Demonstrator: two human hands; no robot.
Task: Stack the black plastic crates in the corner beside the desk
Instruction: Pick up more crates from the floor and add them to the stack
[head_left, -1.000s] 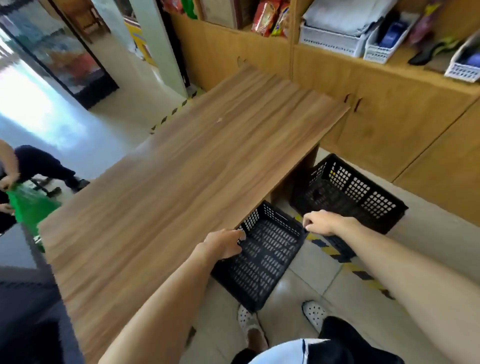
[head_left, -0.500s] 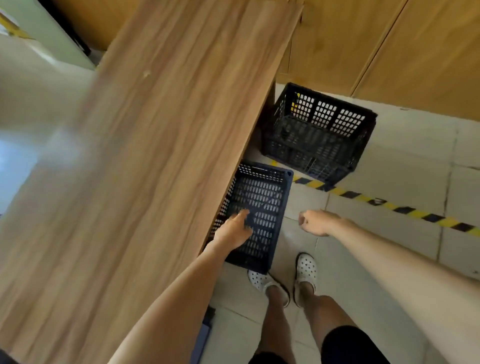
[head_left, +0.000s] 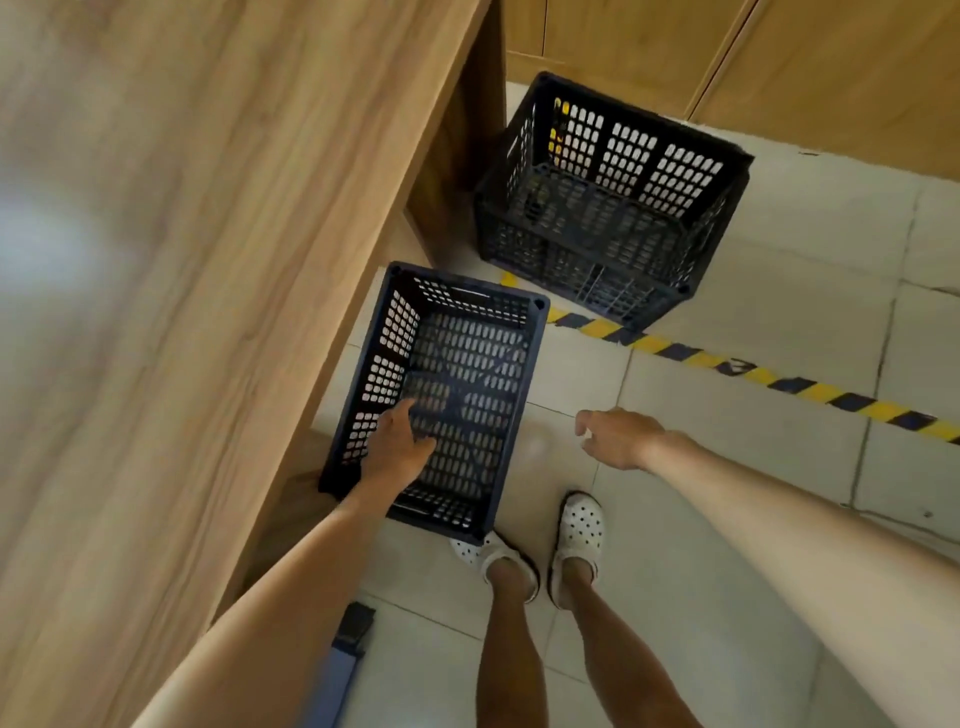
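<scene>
Head view, desk: long wood-grain desk (head_left: 197, 260) fills the left side, its end panel standing beside both crates.
Far crate: deep black perforated plastic crate (head_left: 613, 208) sits on the pale tiled floor (head_left: 727, 519) in the corner between the desk end and the wooden cabinets (head_left: 779, 67), partly over the yellow-and-black floor tape (head_left: 779, 382).
Near crate: shallower black perforated plastic crate (head_left: 441, 395) lies just beside the desk edge, mouth up, empty, apart from the far crate.
Handling: likely light, rigid and not fragile; the lattice walls give finger holds, and the two long rims look the best grip.
Left hand: left hand (head_left: 397, 447) hovers over the near crate's left side, fingers loosely spread, gripping nothing.
Right hand: right hand (head_left: 618, 439) hangs just right of that crate, half curled, empty.
</scene>
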